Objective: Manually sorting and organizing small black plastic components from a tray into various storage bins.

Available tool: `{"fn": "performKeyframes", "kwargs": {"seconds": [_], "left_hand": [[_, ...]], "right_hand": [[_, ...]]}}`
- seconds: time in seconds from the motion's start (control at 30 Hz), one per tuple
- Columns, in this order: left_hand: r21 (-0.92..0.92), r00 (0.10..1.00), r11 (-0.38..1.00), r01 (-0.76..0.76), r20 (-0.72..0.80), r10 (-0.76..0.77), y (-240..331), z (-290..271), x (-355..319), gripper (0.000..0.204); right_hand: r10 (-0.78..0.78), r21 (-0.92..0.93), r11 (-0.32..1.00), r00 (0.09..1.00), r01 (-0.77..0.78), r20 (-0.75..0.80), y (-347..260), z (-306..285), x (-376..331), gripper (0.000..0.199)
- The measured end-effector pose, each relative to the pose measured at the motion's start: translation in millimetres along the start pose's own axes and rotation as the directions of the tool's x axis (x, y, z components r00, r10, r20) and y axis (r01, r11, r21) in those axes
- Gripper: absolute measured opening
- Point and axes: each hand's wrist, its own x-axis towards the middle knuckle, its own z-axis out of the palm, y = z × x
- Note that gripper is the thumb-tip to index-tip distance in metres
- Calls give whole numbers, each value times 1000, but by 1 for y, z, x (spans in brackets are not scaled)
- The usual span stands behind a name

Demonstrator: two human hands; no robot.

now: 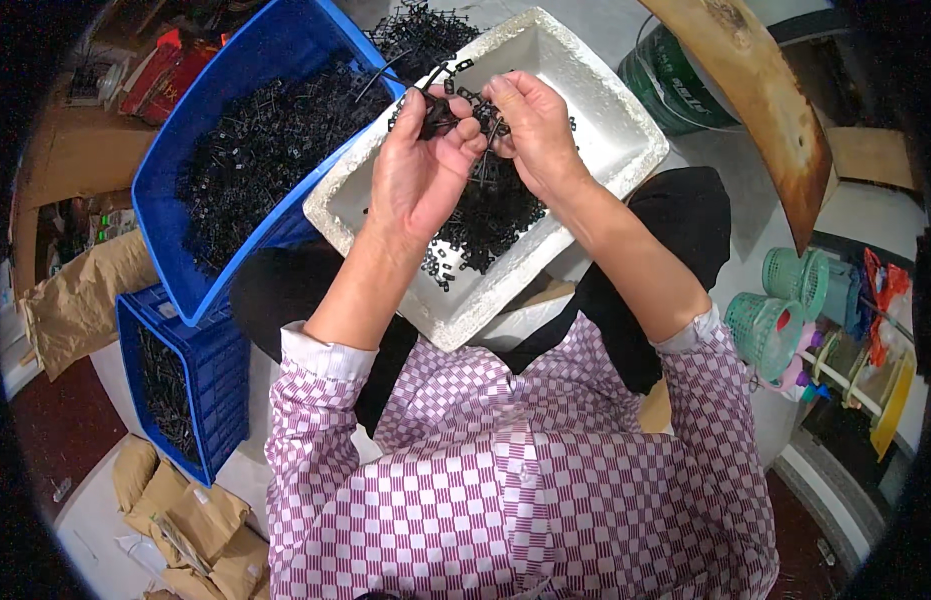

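Note:
My left hand [420,170] is raised over a white foam box [610,165], its fingers curled round a bunch of small black plastic parts [438,112] on thin stems. Close beside it, my right hand [537,130] pinches a thin black plastic piece [490,138] between thumb and fingers. The two hands almost meet at the fingertips. Beneath them, a heap of loose black parts [490,215] lies in the foam box. The exact shape of what each hand grips is partly hidden by the fingers.
A large blue bin [160,225] full of black stemmed parts stands at the left, above a blue crate [230,400] holding more. Another black pile [425,35] lies beyond. A green bucket [675,85], a curved wooden board [760,85] and green baskets [760,335] are at the right.

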Motion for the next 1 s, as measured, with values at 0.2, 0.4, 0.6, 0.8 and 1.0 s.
{"fn": "performKeyframes", "kwargs": {"seconds": [0.2, 0.4, 0.6, 0.8, 1.0], "left_hand": [[107, 996, 992, -68, -51, 74, -1, -1, -8, 24], [133, 988, 985, -106, -95, 119, 12, -3, -17, 24], [147, 987, 983, -111, -103, 127, 14, -8, -14, 25], [180, 996, 983, -47, -71, 61, 11, -9, -10, 25], [206, 991, 977, -54, -106, 77, 6, -9, -7, 25]], "right_hand": [[88, 5, 996, 995, -88, -55, 7, -7, 14, 16], [183, 52, 981, 978, -189, 96, -9, -46, 28, 21], [245, -126, 969, 906, -214, 344, -9, -10, -11, 24], [111, -255, 967, 899, 1, 425, -8, -12, -10, 25], [107, -303, 953, 930, 5, 352, -3, -13, -8, 20]]}}
